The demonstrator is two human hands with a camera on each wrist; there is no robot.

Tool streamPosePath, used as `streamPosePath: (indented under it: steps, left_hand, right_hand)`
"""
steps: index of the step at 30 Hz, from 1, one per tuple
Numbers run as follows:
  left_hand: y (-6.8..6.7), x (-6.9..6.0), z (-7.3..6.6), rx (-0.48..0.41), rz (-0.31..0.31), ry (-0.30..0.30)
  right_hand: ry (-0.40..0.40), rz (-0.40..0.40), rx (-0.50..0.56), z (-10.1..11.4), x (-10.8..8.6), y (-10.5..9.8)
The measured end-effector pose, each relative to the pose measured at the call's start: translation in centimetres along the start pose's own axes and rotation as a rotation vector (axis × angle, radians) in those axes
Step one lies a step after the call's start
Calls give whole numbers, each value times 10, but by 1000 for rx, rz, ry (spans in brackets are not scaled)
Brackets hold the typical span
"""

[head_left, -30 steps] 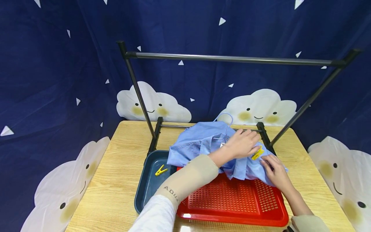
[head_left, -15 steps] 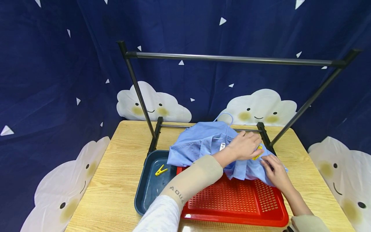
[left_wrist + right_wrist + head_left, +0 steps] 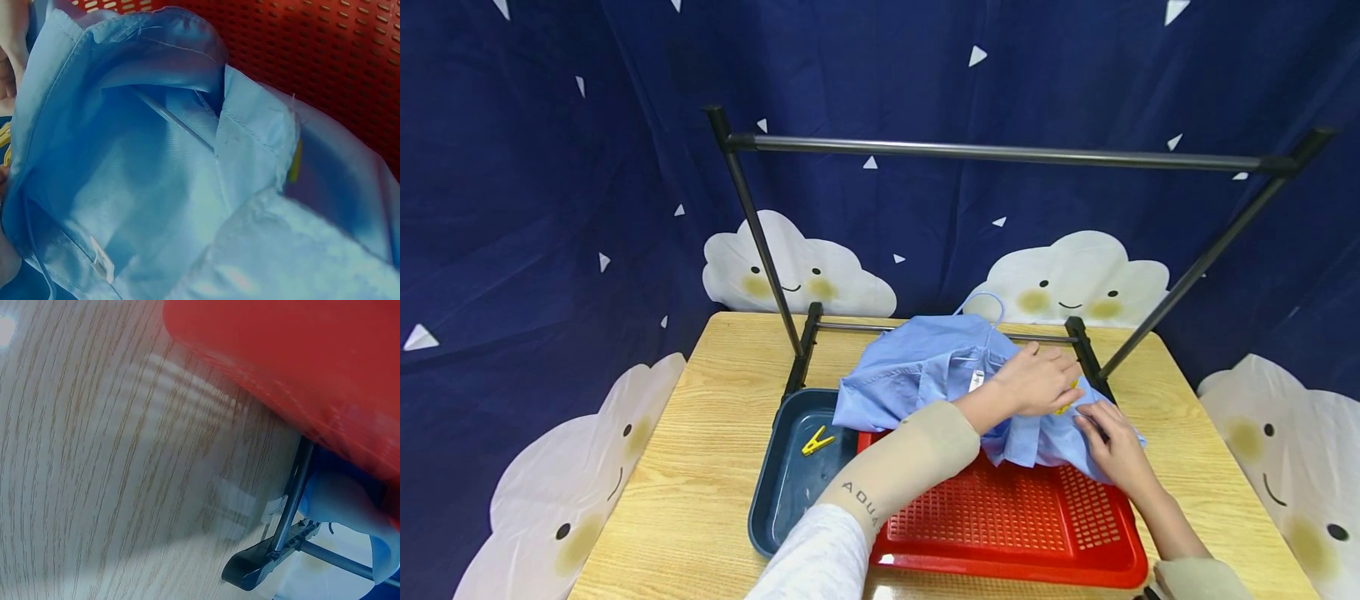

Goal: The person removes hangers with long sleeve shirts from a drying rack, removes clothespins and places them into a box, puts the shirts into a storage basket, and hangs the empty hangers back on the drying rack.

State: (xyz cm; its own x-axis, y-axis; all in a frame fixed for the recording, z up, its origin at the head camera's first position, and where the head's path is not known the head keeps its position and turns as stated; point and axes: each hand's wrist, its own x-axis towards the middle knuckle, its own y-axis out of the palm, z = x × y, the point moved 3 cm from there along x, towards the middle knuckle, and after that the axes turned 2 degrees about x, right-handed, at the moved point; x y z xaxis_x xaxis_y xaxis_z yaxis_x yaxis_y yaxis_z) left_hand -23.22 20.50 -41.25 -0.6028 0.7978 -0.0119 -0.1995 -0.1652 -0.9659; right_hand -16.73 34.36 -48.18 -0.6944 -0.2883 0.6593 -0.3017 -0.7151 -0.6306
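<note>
A light blue shirt (image 3: 895, 375) lies rumpled on a pale blue hanger (image 3: 1000, 307), partly over the red basket. At its right shoulder is a yellow clothespin (image 3: 1063, 409), mostly covered by my left hand (image 3: 1041, 379), which pinches it between thumb and fingers. My right hand (image 3: 1112, 442) grips the shirt's right side, close to the clothespin. The left wrist view looks into the open collar with its white tag (image 3: 102, 261), and the yellow clothespin (image 3: 5, 140) shows at the left edge beside fingertips. Neither hand shows in the right wrist view.
The red perforated basket (image 3: 1007, 567) stands on the wooden table (image 3: 677, 467). Left of it, a dark blue tray (image 3: 763, 500) holds another yellow clothespin (image 3: 816, 442). A rack with a metal bar (image 3: 1000, 152) rises behind, before a navy curtain (image 3: 865, 75).
My left hand has shifted slightly right over the clothespin, covering more of it, and the collar tag shows more. The right hand and the shirt stay nearly still.
</note>
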Motion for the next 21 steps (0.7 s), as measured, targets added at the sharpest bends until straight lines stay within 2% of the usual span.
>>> streamPosePath:
  steps: [9,21]
  left_hand:
    - [-1,-2,0,21,-27,15]
    - [-2,-4,1,-29,-64,9]
  right_hand:
    - [-3,4,7,1,0,0]
    - [12,14,-1,1,0,0]
